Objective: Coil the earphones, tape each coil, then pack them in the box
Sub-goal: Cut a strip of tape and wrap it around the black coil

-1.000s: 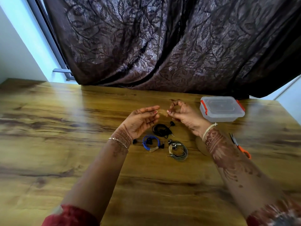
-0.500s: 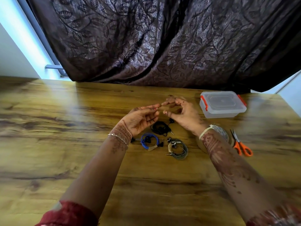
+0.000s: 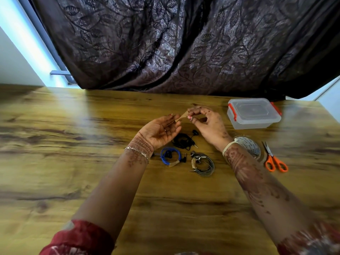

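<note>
- Right hand point(image 3: 207, 126) is what I watch first on my feed: thumb and forefinger are curled and pinch one end of a short tan strip of tape point(image 3: 181, 116), with the other fingers bent loosely behind them. It is raised above the table point(image 3: 73, 144), just left of the box point(image 3: 255, 124).
- Left hand point(image 3: 160, 131) sits further left of the box, palm turned up, fingers nearly straight and only slightly cupped. Its fingertips touch the other end of the strip and grip nothing else.
- I see the strip stretched taut between the two hands, rising a little toward the right hand.
- I count three sets of earphones, all lying on the table left of the box and nearer to me than it, below and between the two wrists.
- Black earphones point(image 3: 182, 141) are the closest of the three to the box: a loose bunch of cable, one earbud sticking out toward the box and the jack plug pointing out on the same side.
- Blue earphones point(image 3: 168, 156) lie furthest from the box, in a neat round coil with a pale band of tape wrapped across the near edge.
- Grey earphones point(image 3: 204, 165) lie nearest to me, also a round coil, with a tape band on the side away from the box and the plug poking out.
- That box is clear plastic, its lid on, with orange clips at both ends.
- On my side of the box I make out a roll of tape point(image 3: 249, 146), partly hidden by the right wrist, and orange-handled scissors point(image 3: 275, 161) just beside it.
</note>
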